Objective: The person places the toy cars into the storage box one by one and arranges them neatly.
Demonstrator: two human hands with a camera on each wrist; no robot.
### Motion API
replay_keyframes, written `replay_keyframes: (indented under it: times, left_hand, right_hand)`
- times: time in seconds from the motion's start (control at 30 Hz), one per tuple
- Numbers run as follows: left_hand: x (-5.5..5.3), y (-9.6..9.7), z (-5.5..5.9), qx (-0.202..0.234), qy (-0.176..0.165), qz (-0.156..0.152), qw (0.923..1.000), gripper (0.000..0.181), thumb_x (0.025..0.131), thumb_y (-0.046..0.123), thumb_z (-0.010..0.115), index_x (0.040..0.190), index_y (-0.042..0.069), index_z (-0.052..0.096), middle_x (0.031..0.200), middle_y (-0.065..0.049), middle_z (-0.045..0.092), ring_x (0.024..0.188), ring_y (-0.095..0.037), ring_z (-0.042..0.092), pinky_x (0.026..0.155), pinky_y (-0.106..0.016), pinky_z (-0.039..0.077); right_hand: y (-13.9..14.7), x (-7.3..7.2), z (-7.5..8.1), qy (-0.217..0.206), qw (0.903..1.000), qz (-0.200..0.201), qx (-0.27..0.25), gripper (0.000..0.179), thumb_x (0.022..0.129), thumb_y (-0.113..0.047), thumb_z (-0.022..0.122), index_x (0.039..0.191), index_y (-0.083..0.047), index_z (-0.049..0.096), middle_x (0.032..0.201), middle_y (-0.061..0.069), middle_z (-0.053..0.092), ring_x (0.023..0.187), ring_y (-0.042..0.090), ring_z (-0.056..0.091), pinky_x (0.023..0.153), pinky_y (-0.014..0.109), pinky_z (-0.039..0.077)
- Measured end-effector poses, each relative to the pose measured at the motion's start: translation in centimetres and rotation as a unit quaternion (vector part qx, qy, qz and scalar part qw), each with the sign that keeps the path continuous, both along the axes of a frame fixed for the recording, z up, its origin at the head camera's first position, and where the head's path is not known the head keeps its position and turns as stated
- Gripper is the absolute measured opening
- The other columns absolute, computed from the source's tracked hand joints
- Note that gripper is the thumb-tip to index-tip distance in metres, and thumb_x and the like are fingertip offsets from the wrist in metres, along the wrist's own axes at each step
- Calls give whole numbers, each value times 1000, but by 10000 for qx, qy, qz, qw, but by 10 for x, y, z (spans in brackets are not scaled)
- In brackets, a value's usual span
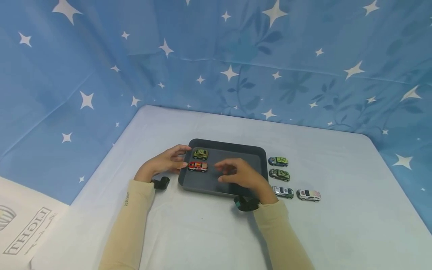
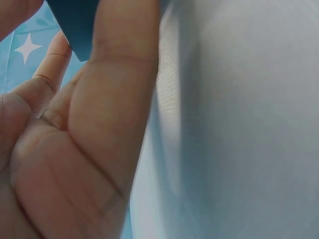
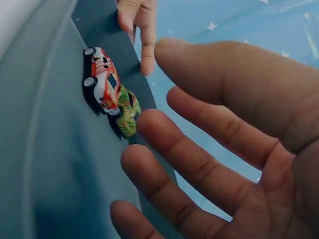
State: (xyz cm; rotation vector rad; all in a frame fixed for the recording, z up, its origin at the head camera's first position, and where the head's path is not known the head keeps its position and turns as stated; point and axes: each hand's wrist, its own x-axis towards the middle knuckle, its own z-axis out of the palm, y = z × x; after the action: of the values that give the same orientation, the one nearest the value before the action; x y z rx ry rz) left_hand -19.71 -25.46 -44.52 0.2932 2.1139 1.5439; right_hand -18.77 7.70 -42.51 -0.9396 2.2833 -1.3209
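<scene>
A dark grey tray (image 1: 233,187) lies on the white-covered table. In its left part stand a green-and-yellow toy car (image 1: 200,154) and, nearer the person, a red-and-white toy car (image 1: 198,167). My left hand (image 1: 165,160) is at the tray's left side, thumb and forefinger right at the rim, fingers loosely extended. Over the middle of the tray hovers my right hand (image 1: 241,173), its fingers spread and slightly bent around nothing. The right wrist view shows both cars beyond its fingertips, the red-and-white car (image 3: 102,82) in front of the green-and-yellow car (image 3: 128,110).
Right of the tray stand a blue-and-green car (image 1: 278,161), a dark green car (image 1: 279,174), a white-and-green car (image 1: 282,192) partly behind the right forearm, and a white-and-pink car (image 1: 308,195). Blue star-patterned cloth (image 1: 209,52) hangs behind. Printed white material (image 1: 27,225) sits at lower left.
</scene>
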Motion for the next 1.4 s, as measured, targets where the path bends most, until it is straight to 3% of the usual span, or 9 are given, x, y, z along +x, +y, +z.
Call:
replay_keyframes:
  times: [0.4, 0.8, 1.03, 1.17, 1.4]
  left_hand:
    - [0, -1, -2, -57, 92, -56, 9999, 70, 109, 9, 66, 168, 2, 28, 176, -31, 14, 160, -53, 23, 110, -61, 51]
    - [0, -1, -2, -43, 84, -67, 9999, 72, 109, 12, 67, 167, 1, 27, 175, -35, 12, 160, -55, 20, 110, -61, 51]
    - [2, 0, 0, -53, 22, -23, 10000, 72, 109, 13, 68, 167, 3, 27, 175, -35, 11, 157, -56, 27, 111, -60, 50]
    - [2, 1, -1, -78, -3, 8, 10000, 71, 109, 12, 67, 168, 4, 27, 174, -35, 18, 156, -55, 30, 111, -59, 51]
    - [2, 2, -1, -98, 41, -35, 9999, 72, 110, 13, 67, 168, 3, 26, 174, -35, 14, 155, -56, 32, 110, -58, 52]
  right_hand:
    - [23, 7, 5, -133, 9999, 9, -24, 44, 97, -3, 79, 138, 10, 66, 137, 26, 69, 113, 41, 68, 100, 50, 58]
    - [48, 10, 3, -116, 9998, -129, -9, 43, 98, -3, 78, 139, 9, 67, 137, 26, 69, 112, 35, 68, 96, 45, 58]
    - [62, 16, 6, -145, 9997, -182, -27, 41, 99, -4, 78, 137, 9, 67, 134, 26, 70, 109, 27, 66, 95, 44, 58]
    - [71, 17, 5, -102, 9996, -272, -67, 40, 100, -4, 76, 137, 9, 67, 134, 25, 70, 109, 27, 67, 96, 45, 58]
    - [89, 17, 1, -199, 9989, -347, -262, 40, 101, -4, 75, 139, 8, 67, 135, 24, 70, 113, 31, 68, 96, 36, 58]
